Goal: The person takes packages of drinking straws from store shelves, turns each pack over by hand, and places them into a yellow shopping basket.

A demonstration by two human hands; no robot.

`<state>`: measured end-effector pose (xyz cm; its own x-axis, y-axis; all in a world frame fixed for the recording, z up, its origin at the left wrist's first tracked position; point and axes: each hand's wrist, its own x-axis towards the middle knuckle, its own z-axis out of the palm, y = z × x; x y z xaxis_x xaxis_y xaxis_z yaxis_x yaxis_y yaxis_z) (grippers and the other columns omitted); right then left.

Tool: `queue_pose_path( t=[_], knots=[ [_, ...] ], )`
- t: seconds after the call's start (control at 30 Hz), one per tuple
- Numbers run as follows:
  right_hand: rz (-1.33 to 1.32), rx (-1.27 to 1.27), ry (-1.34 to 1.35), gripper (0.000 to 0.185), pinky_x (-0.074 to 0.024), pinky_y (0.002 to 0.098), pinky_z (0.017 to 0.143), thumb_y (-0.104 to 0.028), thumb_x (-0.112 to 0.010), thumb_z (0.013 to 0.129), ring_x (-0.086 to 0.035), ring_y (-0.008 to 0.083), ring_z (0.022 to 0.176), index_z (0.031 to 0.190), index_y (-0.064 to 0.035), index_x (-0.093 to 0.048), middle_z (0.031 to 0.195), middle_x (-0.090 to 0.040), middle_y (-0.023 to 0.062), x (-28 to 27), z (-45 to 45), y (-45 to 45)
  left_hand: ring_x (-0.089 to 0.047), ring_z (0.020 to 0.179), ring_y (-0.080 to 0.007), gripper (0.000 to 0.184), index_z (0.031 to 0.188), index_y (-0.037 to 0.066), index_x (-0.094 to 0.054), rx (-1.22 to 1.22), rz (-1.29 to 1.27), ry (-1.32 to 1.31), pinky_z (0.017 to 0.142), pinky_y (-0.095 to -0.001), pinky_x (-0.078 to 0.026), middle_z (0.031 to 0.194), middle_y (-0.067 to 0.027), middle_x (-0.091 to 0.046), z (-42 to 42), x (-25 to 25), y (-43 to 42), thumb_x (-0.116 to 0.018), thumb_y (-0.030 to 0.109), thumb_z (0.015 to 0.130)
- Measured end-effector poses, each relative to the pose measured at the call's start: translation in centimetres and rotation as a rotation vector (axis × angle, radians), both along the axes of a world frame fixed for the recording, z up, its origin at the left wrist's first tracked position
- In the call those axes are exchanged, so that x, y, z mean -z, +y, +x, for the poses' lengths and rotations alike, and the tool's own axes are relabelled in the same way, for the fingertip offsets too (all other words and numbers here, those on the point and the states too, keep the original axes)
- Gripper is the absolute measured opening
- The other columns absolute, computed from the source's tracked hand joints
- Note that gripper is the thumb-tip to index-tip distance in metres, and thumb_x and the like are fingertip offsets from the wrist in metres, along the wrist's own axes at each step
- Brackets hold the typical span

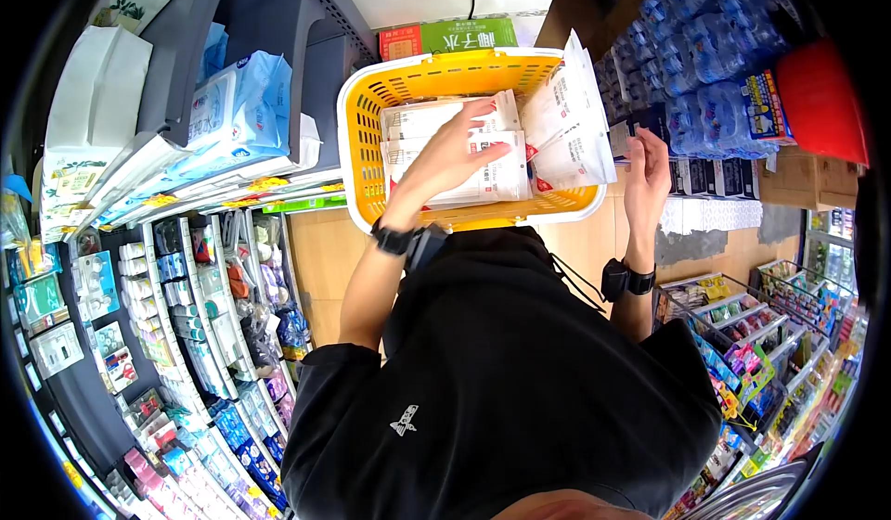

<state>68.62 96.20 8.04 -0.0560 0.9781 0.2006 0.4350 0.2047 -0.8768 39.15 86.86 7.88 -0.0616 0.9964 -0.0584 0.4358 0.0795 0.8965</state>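
Note:
A yellow basket with a white rim (pixel 348 140) stands in front of me, holding several white packets. Over the flat packets (pixel 497 179) on its left side is my left hand (pixel 455 154), fingers apart, touching or just above them. Larger white packets (pixel 568 116) stand tilted at the basket's right end and reach above the rim. My right hand (pixel 647 172) is outside the basket, just right of these packets, its fingers partly curled and apart with nothing seen in them.
Shelves with blue packs (pixel 243 107) rise on the left, above racks of small goods (pixel 200 307). A green and red box (pixel 469 34) lies behind the basket. Wrapped bottles (pixel 710 47), a red object (pixel 821 102) and wire racks (pixel 756 334) are on the right.

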Motion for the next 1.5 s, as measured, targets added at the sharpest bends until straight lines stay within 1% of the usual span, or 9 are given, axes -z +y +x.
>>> queue_pose_path(
  t=[0.17,0.3,0.37,0.6,0.73,0.83,0.93,1.2,1.5],
  knots=[
    [-0.258,-0.006,0.129,0.041,-0.0479,0.0314,0.09,-0.034,-0.049,0.105,-0.064,0.0197,0.103,0.125,-0.0002,-0.059,0.116,-0.067,0.0131,5.8,1.9,2.9,-0.067,0.106,-0.0252,0.038,0.127,0.004,-0.057,-0.349,0.139,-0.028,0.092,-0.0361,-0.052,0.115,-0.0128,-0.069,-4.7,-2.4,-7.9,-0.069,0.017,0.093],
    [-0.612,-0.158,0.386,0.053,-0.0446,0.0341,0.099,-0.042,-0.043,0.106,-0.06,0.0206,0.111,0.133,0.0023,-0.056,0.121,-0.065,0.0111,7.7,2.3,4.2,-0.064,0.108,-0.0268,0.038,0.127,0.001,-0.056,-0.604,0.182,0.12,0.095,-0.0381,-0.05,0.117,-0.0142,-0.067,-7.1,0.3,-11.9,-0.067,0.016,0.094],
    [-0.657,-0.189,0.45,0.053,-0.044,0.0333,0.099,-0.042,-0.044,0.106,-0.06,0.0197,0.112,0.133,0.0026,-0.055,0.122,-0.064,0.0109,8.9,2.1,4.6,-0.058,0.117,-0.0301,0.043,0.131,-0.001,-0.051,-0.754,0.219,0.303,0.099,-0.0399,-0.047,0.127,-0.0174,-0.059,-7.4,2.2,-13.0,-0.066,0.014,0.094],
    [-0.708,-0.255,0.55,0.047,-0.0445,0.0292,0.099,-0.035,-0.049,0.105,-0.059,0.0166,0.114,0.133,0.0027,-0.055,0.125,-0.064,0.0103,8.4,0.8,4.3,-0.043,0.13,-0.0341,0.052,0.134,-0.004,-0.042,-1.059,0.144,0.23,0.097,-0.0364,-0.045,0.144,-0.0225,-0.038,-5.3,3.2,-12.8,-0.067,0.016,0.093],
    [-0.668,-0.294,0.55,0.044,-0.0466,0.0288,0.098,-0.026,-0.049,0.105,-0.06,0.0163,0.114,0.138,0.0029,-0.051,0.127,-0.062,0.0111,10.1,1.3,4.5,-0.051,0.123,-0.0306,0.052,0.133,-0.005,-0.045,-1.068,0.083,0.106,0.095,-0.0358,-0.047,0.137,-0.0236,-0.047,-4.8,7.6,-14.7,-0.068,0.017,0.092],
    [-0.64,-0.321,0.546,0.043,-0.0486,0.028,0.095,-0.022,-0.053,0.103,-0.062,0.0174,0.111,0.137,0.0048,-0.049,0.124,-0.063,0.0121,10.3,1.0,4.3,-0.064,0.096,-0.0209,0.042,0.127,-0.008,-0.054,-0.999,0.064,-0.271,0.089,-0.0324,-0.05,0.108,-0.0155,-0.069,-5.0,9.3,-15.4,-0.066,0.011,0.091],
    [-0.627,-0.358,0.545,0.042,-0.0509,0.0271,0.091,-0.019,-0.055,0.102,-0.063,0.0181,0.108,0.137,0.0047,-0.049,0.123,-0.063,0.0129,10.2,0.7,4.0,-0.064,0.095,-0.0187,0.037,0.125,-0.008,-0.057,-0.927,0.134,-0.486,0.088,-0.0302,-0.05,0.108,-0.0131,-0.069,-5.1,9.0,-15.5,-0.061,0.002,0.089],
    [-0.498,-0.39,0.348,0.041,-0.0518,0.0282,0.091,-0.014,-0.057,0.099,-0.063,0.018,0.108,0.135,0.0053,-0.052,0.124,-0.064,0.0144,9.6,1.3,4.5,-0.062,0.095,-0.0159,0.041,0.122,-0.007,-0.058,-0.882,0.188,-0.411,0.086,-0.0288,-0.049,0.106,-0.0108,-0.067,-4.5,6.6,-15.1,-0.048,-0.008,0.082],
    [-0.427,-0.27,0.324,0.041,-0.0533,0.0284,0.088,-0.011,-0.054,0.099,-0.066,0.0171,0.104,0.136,0.0049,-0.053,0.122,-0.066,0.0142,1.4,3.6,3.5,-0.061,0.098,-0.0166,0.045,0.124,-0.007,-0.058,-0.853,0.241,-0.46,0.088,-0.0291,-0.047,0.108,-0.0111,-0.067,-3.7,2.2,-13.8,-0.046,-0.007,0.081]
  ],
)
